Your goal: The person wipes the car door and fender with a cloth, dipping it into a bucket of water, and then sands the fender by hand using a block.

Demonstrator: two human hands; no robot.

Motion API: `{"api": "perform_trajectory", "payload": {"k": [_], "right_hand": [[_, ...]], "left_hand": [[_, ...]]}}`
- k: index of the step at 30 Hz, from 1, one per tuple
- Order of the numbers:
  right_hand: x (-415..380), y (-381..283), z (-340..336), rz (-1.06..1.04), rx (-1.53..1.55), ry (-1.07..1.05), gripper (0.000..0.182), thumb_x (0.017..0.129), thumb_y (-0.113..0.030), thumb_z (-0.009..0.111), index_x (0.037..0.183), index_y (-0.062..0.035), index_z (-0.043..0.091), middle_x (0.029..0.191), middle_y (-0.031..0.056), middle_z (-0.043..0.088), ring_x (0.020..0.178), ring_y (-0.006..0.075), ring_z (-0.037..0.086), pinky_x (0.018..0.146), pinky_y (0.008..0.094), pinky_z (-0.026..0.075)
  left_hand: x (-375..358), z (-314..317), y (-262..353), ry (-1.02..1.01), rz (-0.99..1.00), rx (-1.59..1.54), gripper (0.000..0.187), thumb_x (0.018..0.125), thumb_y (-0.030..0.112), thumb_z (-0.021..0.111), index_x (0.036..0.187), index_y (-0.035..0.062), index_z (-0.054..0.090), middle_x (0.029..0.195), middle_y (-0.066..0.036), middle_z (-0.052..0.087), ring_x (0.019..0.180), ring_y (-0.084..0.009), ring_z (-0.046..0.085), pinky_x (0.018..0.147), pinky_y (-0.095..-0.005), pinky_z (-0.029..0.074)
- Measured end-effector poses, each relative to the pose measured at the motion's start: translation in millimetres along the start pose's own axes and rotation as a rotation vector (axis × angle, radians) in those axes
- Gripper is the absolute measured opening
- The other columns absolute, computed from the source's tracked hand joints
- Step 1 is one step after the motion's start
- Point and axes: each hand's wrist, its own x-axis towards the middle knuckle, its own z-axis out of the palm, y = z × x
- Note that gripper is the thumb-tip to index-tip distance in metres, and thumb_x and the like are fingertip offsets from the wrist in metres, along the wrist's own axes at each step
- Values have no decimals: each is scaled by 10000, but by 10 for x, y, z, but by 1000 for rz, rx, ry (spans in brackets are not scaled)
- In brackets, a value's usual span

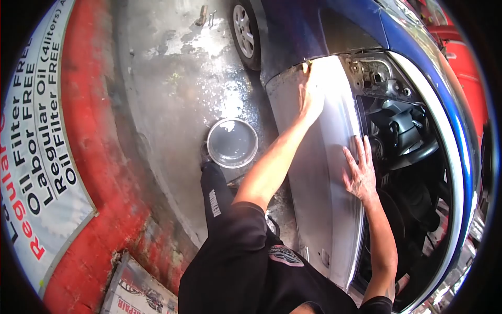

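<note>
My left hand (310,97) reaches to the far end of a bare grey car door (314,193), close to the seam with the blue fender (319,31). Its fingers press on the panel around something small and yellowish that I cannot make out; glare washes out part of the hand. Farther right, my right hand (361,172) lies with spread fingers on the door's upper edge, beside the window opening, and holds nothing. A round basin of greyish water (232,144) stands on the floor left of the door, next to my leg.
The wet concrete floor (167,104) runs beside the car's front wheel (246,31). Inside the window opening is a steering wheel (413,154). A red wall (94,157) with a printed banner (42,131) stands at left, and a sign (138,290) leans below it.
</note>
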Motion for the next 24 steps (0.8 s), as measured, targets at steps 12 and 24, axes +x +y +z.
{"api": "perform_trajectory", "payload": {"k": [12, 24], "right_hand": [[-4, 42, -24, 3, 4, -4, 775, 717, -127, 794, 1456, -93, 564, 1659, 255, 254, 1549, 512, 198, 1261, 583, 266], [-74, 66, -15, 4, 36, -23, 765, 719, -132, 798, 1449, -88, 575, 1653, 263, 257, 1555, 508, 187, 1263, 589, 258]], "left_hand": [[-223, 190, 79, 11, -57, 264, 575, 1084, 250, 453, 1610, 49, 339, 1687, -192, 309, 1571, -406, 244, 1232, -693, 119], [-80, 272, -188, 83, 109, 258, 711, 1025, 302, 581, 1611, 3, 311, 1702, -250, 227, 1567, -435, 245, 1210, -739, 110]]}}
